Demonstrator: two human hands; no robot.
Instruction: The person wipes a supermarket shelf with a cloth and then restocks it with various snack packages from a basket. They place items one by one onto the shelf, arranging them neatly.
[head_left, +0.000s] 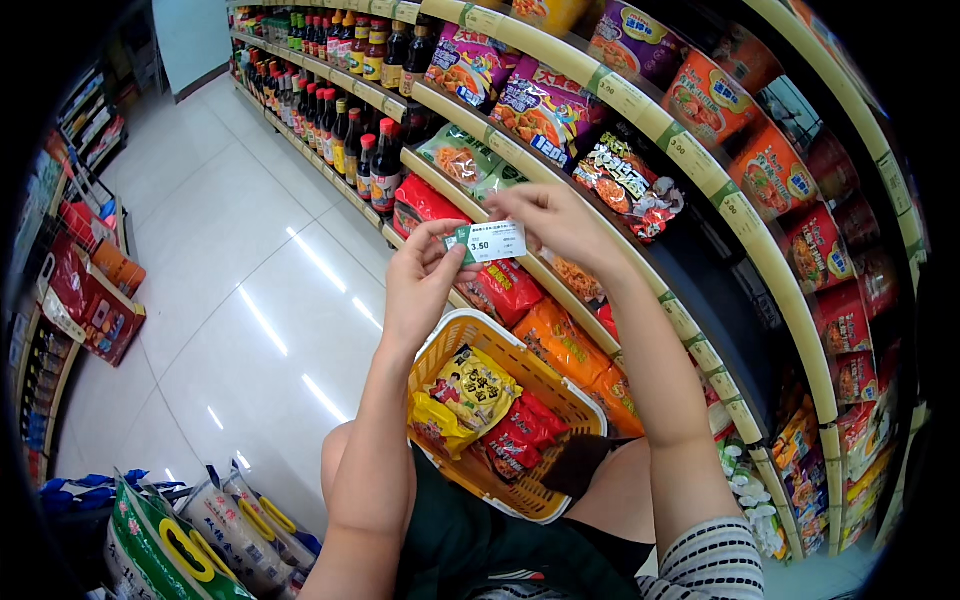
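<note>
A paper price label (496, 241), white with a green end, is pinched between the thumb and fingers of my left hand (431, 259). Just right of the label is my right hand (544, 221), in front of the shelf edge; its fingertips are partly hidden, and whether they touch the label cannot be told. Below my hands an orange plastic shopping basket (592, 405) with a white rim rests by my legs. Inside it lie yellow instant noodle packs (476, 386) and red instant noodle packs (521, 435).
Curved shelves with cream label rails (645, 112) hold noodle bags and noodle cups (709, 97) on the right. Sauce bottles (386, 165) line the shelf ahead. Large packed bags (161, 547) with yellow handles stand at lower left. A red bag (90, 300) hangs by the left shelf.
</note>
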